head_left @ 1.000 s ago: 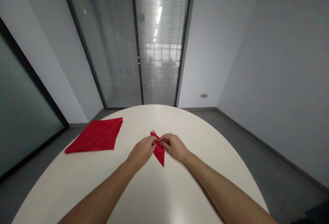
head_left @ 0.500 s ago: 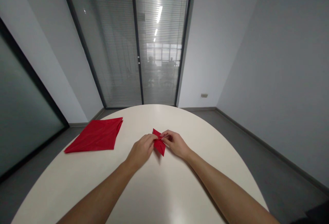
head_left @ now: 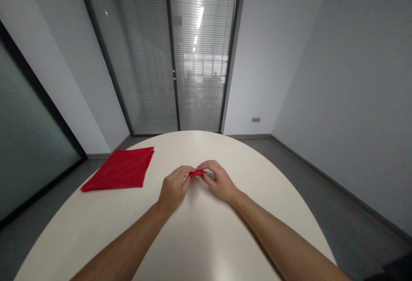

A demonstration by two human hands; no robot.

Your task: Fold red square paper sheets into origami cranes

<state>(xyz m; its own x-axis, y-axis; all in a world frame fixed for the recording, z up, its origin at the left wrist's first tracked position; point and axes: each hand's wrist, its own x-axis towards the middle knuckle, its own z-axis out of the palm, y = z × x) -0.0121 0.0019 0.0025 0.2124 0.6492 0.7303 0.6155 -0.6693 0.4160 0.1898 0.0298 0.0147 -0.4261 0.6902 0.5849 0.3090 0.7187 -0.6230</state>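
Grips folded red paper (head_left: 197, 172) mid-frame, just above white table (head_left: 193, 238), with fingers of left hand (head_left: 172, 187) and right hand (head_left: 219, 181) closed on it (mostly hidden); leaves red sheets (head_left: 120, 169) untouched at centre-left.

No writing, label, brand, number or sign can be read, neither on the folded red paper (head_left: 197, 172) nor on the red sheets (head_left: 120, 170) lying left of it on the white table (head_left: 199, 238).

A small folded red paper (head_left: 197, 172) shows edge-on, a thin flat sliver. It is pinched between left hand (head_left: 174, 186) and right hand (head_left: 219, 181) over the white counter (head_left: 193, 238).
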